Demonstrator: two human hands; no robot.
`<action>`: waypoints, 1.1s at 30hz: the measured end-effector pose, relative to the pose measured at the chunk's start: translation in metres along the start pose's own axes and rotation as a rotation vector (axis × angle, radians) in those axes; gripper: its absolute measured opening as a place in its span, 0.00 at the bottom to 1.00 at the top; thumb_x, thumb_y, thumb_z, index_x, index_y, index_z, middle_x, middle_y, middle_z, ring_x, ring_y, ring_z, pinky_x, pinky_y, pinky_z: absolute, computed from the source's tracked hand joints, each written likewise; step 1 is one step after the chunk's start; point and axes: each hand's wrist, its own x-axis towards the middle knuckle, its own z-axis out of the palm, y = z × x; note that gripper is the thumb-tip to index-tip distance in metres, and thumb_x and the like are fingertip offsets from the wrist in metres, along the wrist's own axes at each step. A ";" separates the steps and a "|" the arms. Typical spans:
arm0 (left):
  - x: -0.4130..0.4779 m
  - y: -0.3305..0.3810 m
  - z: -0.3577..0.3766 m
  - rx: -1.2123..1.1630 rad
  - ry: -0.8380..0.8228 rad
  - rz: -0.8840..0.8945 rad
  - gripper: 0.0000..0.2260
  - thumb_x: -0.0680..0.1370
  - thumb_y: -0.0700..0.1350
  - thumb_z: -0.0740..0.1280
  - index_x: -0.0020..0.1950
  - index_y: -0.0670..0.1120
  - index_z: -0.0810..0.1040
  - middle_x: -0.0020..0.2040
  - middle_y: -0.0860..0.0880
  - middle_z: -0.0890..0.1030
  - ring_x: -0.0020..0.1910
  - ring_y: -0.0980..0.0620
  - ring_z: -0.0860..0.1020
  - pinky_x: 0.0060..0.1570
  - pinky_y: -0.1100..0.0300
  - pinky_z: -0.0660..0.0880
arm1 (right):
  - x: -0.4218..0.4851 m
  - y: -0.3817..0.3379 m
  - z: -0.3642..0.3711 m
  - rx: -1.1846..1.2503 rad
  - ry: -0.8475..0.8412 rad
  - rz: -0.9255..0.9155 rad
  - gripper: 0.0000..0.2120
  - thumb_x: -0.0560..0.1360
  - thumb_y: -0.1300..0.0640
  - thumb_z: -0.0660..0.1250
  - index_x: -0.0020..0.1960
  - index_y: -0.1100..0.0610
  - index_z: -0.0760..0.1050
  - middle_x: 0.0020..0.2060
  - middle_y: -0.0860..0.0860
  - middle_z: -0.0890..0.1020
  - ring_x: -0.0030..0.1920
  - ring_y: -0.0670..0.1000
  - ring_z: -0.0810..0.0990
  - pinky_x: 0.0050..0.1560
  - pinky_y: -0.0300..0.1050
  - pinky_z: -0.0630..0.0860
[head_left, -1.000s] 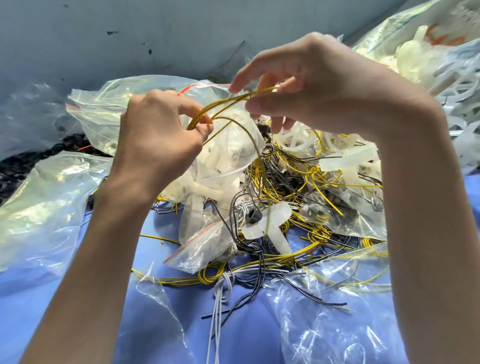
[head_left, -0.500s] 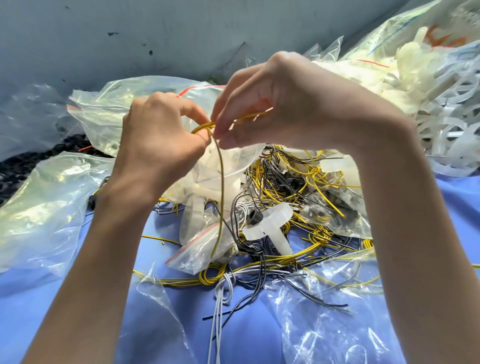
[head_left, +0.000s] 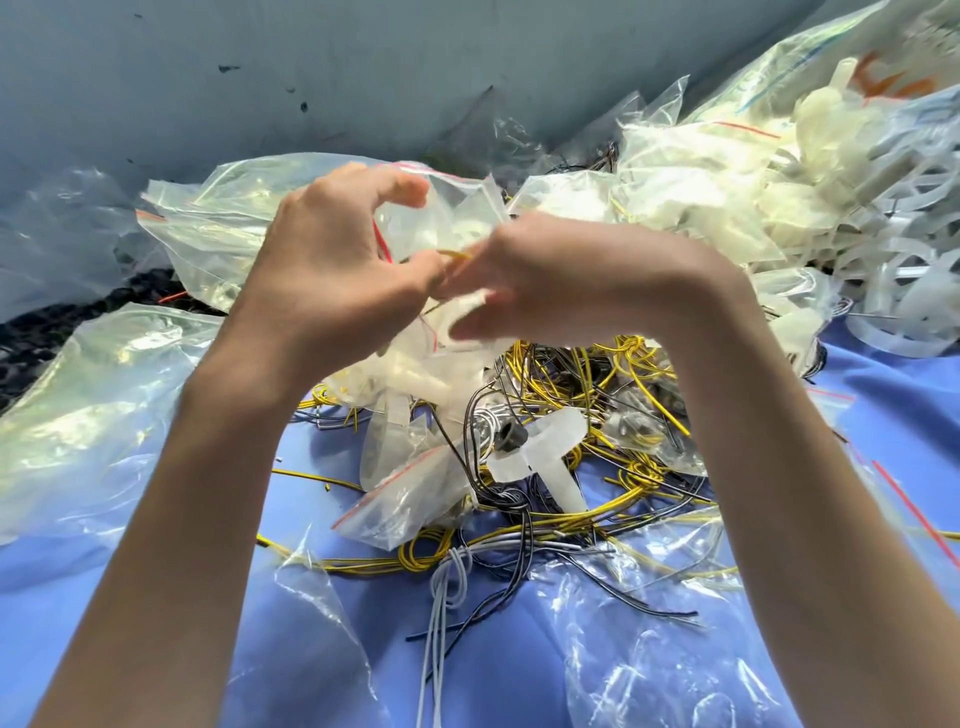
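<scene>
The two hands are meeting above the heap, and the yellow wire (head_left: 456, 254) is showing only as a short piece in the small gap between them. The left hand (head_left: 332, 275) is pinching it: the thumb is closing on the wire against the lower fingers (head_left: 415, 273), while the index finger is arching up and touching nothing. The right hand (head_left: 587, 280) is just beside it, but its fingers (head_left: 470, 327) are blurred, so I cannot tell if they are gripping the wire or only brushing it.

The wire is looking thin, very light and covered with smooth insulation. I am judging that it is bending easily but springing back a little, so a loose pinch is likely letting it slide. It is better to take it close to the bend, with the pads of thumb and index finger, and not at the free end.

Directly below the fingers, the wire pile (head_left: 571, 374) of yellow, black and white strands is lying tangled, so a hanging end may be catching there. Behind the fingers the clear zip bags (head_left: 291, 208) are lying, soft and slippery. Below the pile a white plastic part (head_left: 545, 457) is resting on the blue cloth (head_left: 322, 649).
</scene>
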 end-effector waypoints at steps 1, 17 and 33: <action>0.000 0.002 0.000 -0.011 -0.003 -0.001 0.21 0.67 0.49 0.65 0.60 0.50 0.78 0.34 0.60 0.71 0.30 0.67 0.72 0.35 0.73 0.65 | -0.001 0.001 0.002 0.004 -0.075 0.024 0.18 0.77 0.46 0.65 0.66 0.45 0.74 0.56 0.47 0.81 0.56 0.51 0.78 0.58 0.46 0.73; 0.001 0.004 0.002 -0.049 -0.015 -0.032 0.22 0.67 0.51 0.60 0.59 0.51 0.79 0.34 0.58 0.74 0.31 0.70 0.72 0.37 0.69 0.64 | -0.009 0.008 -0.008 0.124 0.098 0.155 0.15 0.76 0.46 0.66 0.61 0.46 0.76 0.40 0.46 0.85 0.34 0.36 0.80 0.48 0.43 0.79; 0.000 0.005 0.005 -0.053 -0.019 -0.019 0.22 0.67 0.51 0.60 0.59 0.50 0.79 0.33 0.59 0.72 0.31 0.68 0.72 0.41 0.67 0.63 | -0.008 -0.008 -0.002 0.001 -0.138 0.246 0.29 0.79 0.35 0.48 0.32 0.57 0.67 0.29 0.51 0.72 0.32 0.50 0.71 0.36 0.46 0.66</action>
